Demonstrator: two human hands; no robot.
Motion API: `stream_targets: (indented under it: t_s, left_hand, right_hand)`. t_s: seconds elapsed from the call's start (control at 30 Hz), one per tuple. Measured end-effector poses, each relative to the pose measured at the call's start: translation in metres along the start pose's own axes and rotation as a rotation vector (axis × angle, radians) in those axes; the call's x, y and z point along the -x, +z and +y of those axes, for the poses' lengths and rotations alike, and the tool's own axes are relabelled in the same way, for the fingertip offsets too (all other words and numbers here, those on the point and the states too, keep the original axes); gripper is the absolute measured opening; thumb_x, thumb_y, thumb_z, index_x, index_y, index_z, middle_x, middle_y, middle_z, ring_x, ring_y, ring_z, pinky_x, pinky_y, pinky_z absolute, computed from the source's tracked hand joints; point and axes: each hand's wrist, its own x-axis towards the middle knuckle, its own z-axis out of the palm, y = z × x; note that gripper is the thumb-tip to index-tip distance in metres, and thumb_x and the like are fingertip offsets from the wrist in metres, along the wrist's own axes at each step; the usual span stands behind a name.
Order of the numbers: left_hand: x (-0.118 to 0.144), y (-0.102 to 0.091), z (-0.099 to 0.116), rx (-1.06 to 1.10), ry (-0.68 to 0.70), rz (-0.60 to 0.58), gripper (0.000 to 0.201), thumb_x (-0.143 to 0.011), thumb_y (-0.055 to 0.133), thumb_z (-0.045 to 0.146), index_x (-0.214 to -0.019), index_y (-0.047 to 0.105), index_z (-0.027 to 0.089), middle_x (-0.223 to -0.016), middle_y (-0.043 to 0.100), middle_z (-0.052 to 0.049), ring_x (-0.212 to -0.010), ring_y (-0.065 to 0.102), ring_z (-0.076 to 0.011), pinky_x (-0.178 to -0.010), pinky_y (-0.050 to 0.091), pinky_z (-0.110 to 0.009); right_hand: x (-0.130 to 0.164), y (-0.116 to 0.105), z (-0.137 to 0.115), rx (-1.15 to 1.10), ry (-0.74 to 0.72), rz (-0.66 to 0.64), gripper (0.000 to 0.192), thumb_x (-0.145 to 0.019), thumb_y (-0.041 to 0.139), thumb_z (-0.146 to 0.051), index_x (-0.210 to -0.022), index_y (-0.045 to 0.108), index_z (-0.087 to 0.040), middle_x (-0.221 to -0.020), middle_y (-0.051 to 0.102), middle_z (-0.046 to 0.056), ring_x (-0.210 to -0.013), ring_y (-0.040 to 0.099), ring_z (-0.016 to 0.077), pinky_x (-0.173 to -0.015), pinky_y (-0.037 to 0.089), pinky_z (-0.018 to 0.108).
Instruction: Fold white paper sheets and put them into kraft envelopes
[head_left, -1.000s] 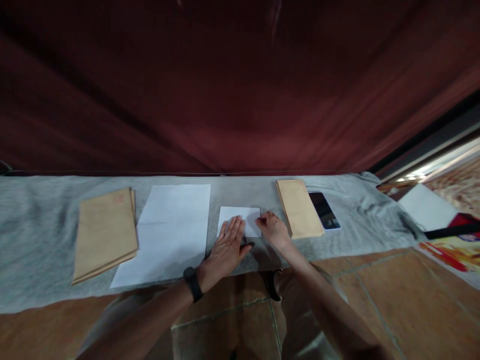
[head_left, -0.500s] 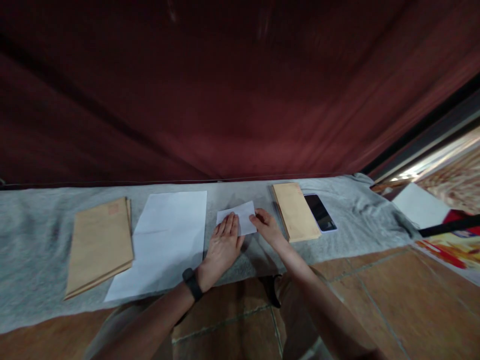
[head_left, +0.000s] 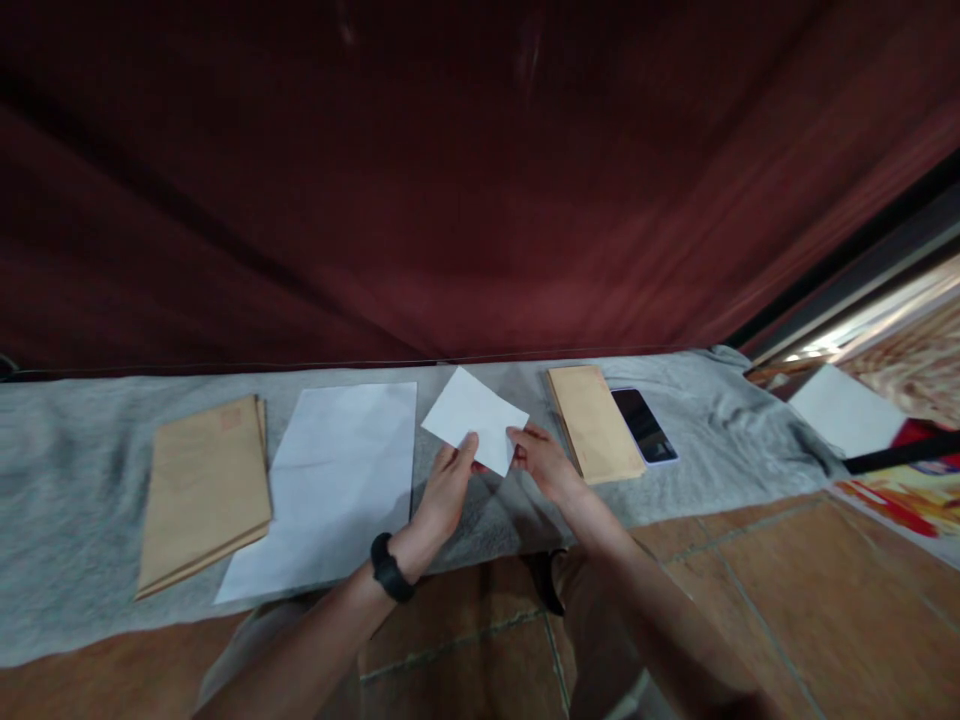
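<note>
A small folded white paper (head_left: pixel 474 416) is lifted off the grey cloth (head_left: pixel 75 470), tilted with one corner pointing away from me. My left hand (head_left: pixel 444 492) pinches its near left edge, and a black band sits on that wrist. My right hand (head_left: pixel 541 460) pinches the near right corner. Both hands hover just above the cloth, between the large white sheet (head_left: pixel 330 480) and the right stack of brown envelopes (head_left: pixel 592 420).
A second stack of brown envelopes (head_left: pixel 204 488) lies at the left. A dark phone (head_left: pixel 643 424) rests beside the right stack. A dark red curtain (head_left: pixel 450 180) hangs behind the cloth. Tiled floor lies in front, with white paper (head_left: pixel 847 408) at the far right.
The folded paper lay flat under my left palm a second ago. Both hands have since pinched it and raised it off the cloth, turning it diagonal.
</note>
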Motion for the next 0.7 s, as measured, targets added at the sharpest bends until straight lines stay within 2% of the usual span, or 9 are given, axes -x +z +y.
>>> stream_targets:
  t_s: [0.1,0.2,0.27,0.33,0.43,0.5,0.57,0.7]
  left_hand:
    - [-0.005,-0.009,0.01,0.087,-0.04,0.07,0.042,-0.067,0.083,0.044,-0.096,0.07,0.016,-0.097,0.074,-0.006,-0.079,0.066,-0.017,-0.066,0.049,-0.027]
    - [-0.017,-0.03,0.018,0.072,-0.052,0.15,0.052,-0.062,0.083,0.034,-0.11,0.069,0.018,-0.094,0.072,-0.002,-0.076,0.064,-0.0143,-0.065,0.047,-0.025]
    - [-0.024,-0.045,0.017,-0.062,-0.077,0.124,0.059,-0.06,0.081,0.029,-0.116,0.068,0.016,-0.082,0.07,0.001,-0.068,0.061,-0.0127,-0.061,0.044,-0.024]
    - [-0.029,-0.057,0.011,-0.219,-0.085,0.041,0.063,-0.06,0.079,0.026,-0.121,0.066,0.015,-0.071,0.065,0.004,-0.059,0.055,-0.0115,-0.056,0.04,-0.024]
    - [-0.033,-0.068,-0.001,-0.433,-0.02,-0.049,0.066,-0.066,0.074,0.024,-0.13,0.062,0.016,-0.064,0.058,0.007,-0.053,0.05,-0.0115,-0.054,0.038,-0.025]
    - [-0.034,-0.071,-0.007,-0.581,0.07,-0.037,0.066,-0.07,0.07,0.021,-0.135,0.06,0.019,-0.064,0.056,0.008,-0.055,0.051,-0.012,-0.058,0.04,-0.025]
    - [-0.035,-0.072,-0.009,-0.722,0.142,-0.012,0.065,-0.073,0.067,0.018,-0.137,0.059,0.022,-0.065,0.056,0.008,-0.058,0.052,-0.0121,-0.062,0.041,-0.025]
    - [-0.035,-0.071,-0.007,-0.894,0.163,-0.045,0.064,-0.076,0.065,0.015,-0.139,0.058,0.023,-0.066,0.057,0.007,-0.06,0.053,-0.0127,-0.063,0.04,-0.025]
  right_hand:
    - [-0.004,-0.012,-0.003,0.121,-0.049,0.059,0.035,-0.066,0.076,-0.041,-0.091,0.071,-0.018,-0.078,0.073,0.002,-0.066,0.064,0.0163,-0.057,0.048,0.025]
    - [-0.01,-0.023,-0.006,0.349,-0.085,0.045,0.026,-0.068,0.07,-0.04,-0.081,0.068,-0.018,-0.067,0.066,-0.002,-0.058,0.057,0.0133,-0.051,0.041,0.022]
    - [-0.013,-0.027,-0.007,0.517,-0.102,0.041,0.019,-0.071,0.065,-0.038,-0.075,0.064,-0.019,-0.06,0.059,-0.004,-0.053,0.051,0.012,-0.049,0.037,0.022]
    - [-0.015,-0.028,-0.006,0.674,-0.14,0.056,0.014,-0.075,0.06,-0.034,-0.072,0.061,-0.02,-0.058,0.055,-0.006,-0.054,0.05,0.0118,-0.051,0.035,0.021]
    - [-0.015,-0.026,-0.003,0.866,-0.197,0.102,0.009,-0.078,0.059,-0.026,-0.071,0.061,-0.021,-0.061,0.057,-0.004,-0.062,0.053,0.0128,-0.056,0.035,0.022]
    - [-0.014,-0.023,0.0,1.041,-0.187,0.152,0.005,-0.08,0.06,-0.023,-0.077,0.063,-0.021,-0.068,0.063,-0.002,-0.068,0.058,0.0146,-0.06,0.036,0.023]
    - [-0.011,-0.019,0.002,1.238,-0.158,0.193,0.009,-0.084,0.06,-0.022,-0.09,0.067,-0.022,-0.079,0.069,0.002,-0.075,0.063,0.017,-0.064,0.039,0.025]
    - [-0.006,-0.012,0.002,1.392,-0.131,0.21,0.025,-0.091,0.057,-0.027,-0.114,0.065,-0.024,-0.09,0.074,0.005,-0.082,0.069,0.0214,-0.071,0.045,0.028]
